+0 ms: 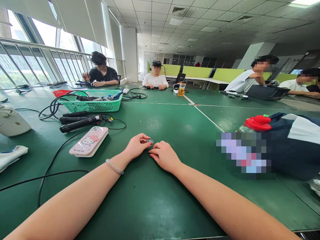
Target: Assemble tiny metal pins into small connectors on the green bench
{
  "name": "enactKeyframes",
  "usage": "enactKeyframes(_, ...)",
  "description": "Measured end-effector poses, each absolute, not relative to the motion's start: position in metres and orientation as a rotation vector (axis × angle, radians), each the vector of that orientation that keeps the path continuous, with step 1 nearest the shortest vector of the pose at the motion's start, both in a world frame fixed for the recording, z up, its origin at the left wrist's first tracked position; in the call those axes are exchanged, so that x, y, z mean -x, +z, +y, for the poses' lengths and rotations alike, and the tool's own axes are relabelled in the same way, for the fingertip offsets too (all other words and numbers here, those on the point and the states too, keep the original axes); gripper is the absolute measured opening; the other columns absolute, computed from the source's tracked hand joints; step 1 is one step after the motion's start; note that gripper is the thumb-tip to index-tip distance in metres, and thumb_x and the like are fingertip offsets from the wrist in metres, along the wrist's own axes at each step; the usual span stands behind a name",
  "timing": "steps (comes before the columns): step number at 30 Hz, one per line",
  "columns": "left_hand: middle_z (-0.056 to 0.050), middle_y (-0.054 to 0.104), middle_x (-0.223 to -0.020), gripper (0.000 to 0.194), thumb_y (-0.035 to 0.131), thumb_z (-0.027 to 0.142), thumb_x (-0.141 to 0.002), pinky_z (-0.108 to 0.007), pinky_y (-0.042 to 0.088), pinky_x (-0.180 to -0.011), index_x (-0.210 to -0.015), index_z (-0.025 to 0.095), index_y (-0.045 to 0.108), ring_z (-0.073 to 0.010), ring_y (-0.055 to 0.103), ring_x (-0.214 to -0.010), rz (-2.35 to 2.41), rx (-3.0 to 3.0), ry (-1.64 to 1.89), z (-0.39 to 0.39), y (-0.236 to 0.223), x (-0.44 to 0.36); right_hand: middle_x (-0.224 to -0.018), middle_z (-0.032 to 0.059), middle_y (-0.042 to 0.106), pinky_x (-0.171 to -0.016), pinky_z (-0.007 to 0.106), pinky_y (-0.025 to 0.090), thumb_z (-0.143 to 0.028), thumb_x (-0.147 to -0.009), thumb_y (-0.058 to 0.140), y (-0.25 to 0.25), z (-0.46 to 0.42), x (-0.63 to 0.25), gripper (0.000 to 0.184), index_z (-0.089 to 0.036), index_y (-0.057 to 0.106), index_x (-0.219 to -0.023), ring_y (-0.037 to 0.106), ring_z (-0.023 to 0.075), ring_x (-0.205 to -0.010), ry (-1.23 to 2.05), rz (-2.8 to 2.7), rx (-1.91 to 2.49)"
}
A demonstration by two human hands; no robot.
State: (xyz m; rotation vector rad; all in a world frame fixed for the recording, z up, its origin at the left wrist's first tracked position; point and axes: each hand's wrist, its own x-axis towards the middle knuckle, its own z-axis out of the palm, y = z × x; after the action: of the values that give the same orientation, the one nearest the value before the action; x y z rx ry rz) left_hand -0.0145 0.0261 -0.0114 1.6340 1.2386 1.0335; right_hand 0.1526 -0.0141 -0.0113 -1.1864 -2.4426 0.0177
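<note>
My left hand [138, 145] is closed, with thumb and fingers pinching a small patterned piece [150, 141], dark with whitish-blue marks, perhaps a tiny circuit board. The fingers cover part of it, so its exact kind is unclear. Just to its right, my right hand [166, 156] lies low over the green table [155, 200], fingers loosely bent and slightly apart, tips close to the piece. I see nothing held in it. A pale bracelet [114, 167] circles my left wrist. Left of that hand lies a pink phone-shaped case [89, 141] with a cartoon cat.
A green basket [92, 106] of tools and cables stands at back left, with black handheld devices [81, 122] before it. Black cable [53, 160] runs along the left. A red-lidded bottle [257, 122] and dark bag [295, 153] are right. Several people sit farther off.
</note>
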Motion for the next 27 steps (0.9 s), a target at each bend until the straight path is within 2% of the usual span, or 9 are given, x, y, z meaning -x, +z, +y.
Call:
enactKeyframes(4, -0.002, 0.065, -0.071, 0.033, 0.069, 0.036, -0.061, -0.029, 0.046, -0.067, -0.085, 0.016, 0.060, -0.0143, 0.059, -0.067, 1.238, -1.625, 1.036, 0.025, -0.008, 0.014, -0.079, 0.0030, 0.063, -0.073, 0.029, 0.037, -0.026, -0.086, 0.051, -0.009, -0.013, -0.154, 0.017, -0.022, 0.067, -0.083, 0.049, 0.0149, -0.079, 0.067, -2.392, 1.187)
enactKeyframes(7, -0.002, 0.064, -0.071, 0.031, 0.070, 0.034, -0.061, -0.028, 0.046, -0.066, -0.083, 0.016, 0.058, -0.0142, 0.059, -0.066, 1.206, -1.614, 1.028, 0.022, -0.003, 0.012, -0.075, 0.0018, 0.063, -0.071, 0.027, 0.039, -0.024, -0.087, 0.048, -0.006, -0.013, -0.158, 0.017, -0.021, 0.065, -0.089, 0.051, 0.0135, -0.073, 0.148, -2.172, 1.192)
enactKeyframes(10, -0.002, 0.064, -0.070, 0.031, 0.071, 0.035, -0.060, -0.028, 0.047, -0.065, -0.081, 0.016, 0.057, -0.0138, 0.059, -0.065, 1.143, -1.616, 1.010, 0.019, 0.000, 0.012, -0.079, 0.0020, 0.063, -0.069, 0.026, 0.042, -0.025, -0.087, 0.046, -0.005, -0.013, -0.161, 0.019, -0.022, 0.064, -0.092, 0.053, 0.0132, -0.072, 0.233, -1.969, 1.180)
enactKeyframes(17, 0.000, 0.060, -0.064, 0.033, 0.074, 0.035, -0.058, -0.026, 0.045, -0.063, -0.078, 0.015, 0.058, -0.0114, 0.057, -0.062, 1.020, -1.571, 0.982, 0.016, 0.002, 0.010, -0.087, 0.0038, 0.062, -0.070, 0.026, 0.047, -0.024, -0.084, 0.048, -0.005, -0.010, -0.162, 0.017, -0.020, 0.064, -0.084, 0.057, 0.0143, -0.080, 0.348, -1.873, 1.030)
enactKeyframes(22, 0.002, 0.061, -0.065, 0.030, 0.076, 0.031, -0.056, -0.024, 0.044, -0.064, -0.076, 0.015, 0.058, -0.0094, 0.056, -0.062, 0.943, -1.426, 0.991, 0.014, 0.004, 0.010, -0.090, 0.0034, 0.064, -0.079, 0.028, 0.046, -0.023, -0.083, 0.050, -0.003, -0.012, -0.161, 0.015, -0.021, 0.065, -0.083, 0.057, 0.0147, -0.087, 0.290, -1.870, 0.963)
enactKeyframes(27, 0.001, 0.064, -0.067, 0.031, 0.078, 0.028, -0.054, -0.025, 0.044, -0.069, -0.075, 0.015, 0.059, -0.0092, 0.058, -0.063, 0.860, -1.258, 0.983, 0.013, 0.007, 0.009, -0.096, 0.0023, 0.065, -0.084, 0.030, 0.044, -0.026, -0.087, 0.047, -0.003, -0.015, -0.163, 0.019, -0.024, 0.065, -0.093, 0.055, 0.0145, -0.089, 0.099, -2.001, 0.976)
